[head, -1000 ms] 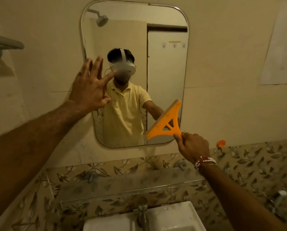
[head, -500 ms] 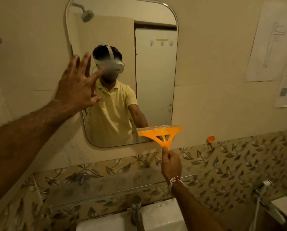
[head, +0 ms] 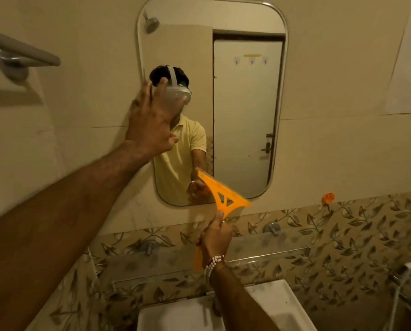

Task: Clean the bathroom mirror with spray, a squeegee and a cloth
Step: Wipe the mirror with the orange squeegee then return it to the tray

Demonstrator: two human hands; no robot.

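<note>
Squeegee has been tilted from level to slanted, low on the mirror. Its handle is clamped by the right hand. Left hand is held, fingers apart, at the mirror's left edge; smudges are risked there.

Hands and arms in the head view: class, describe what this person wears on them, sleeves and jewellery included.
Both forearms are bare. The wrist of the right hand carries a white beaded bracelet with some red. The left hand and wrist show no band. The rounded rectangular wall mirror reflects a pale yellow short-sleeved polo shirt.
</note>
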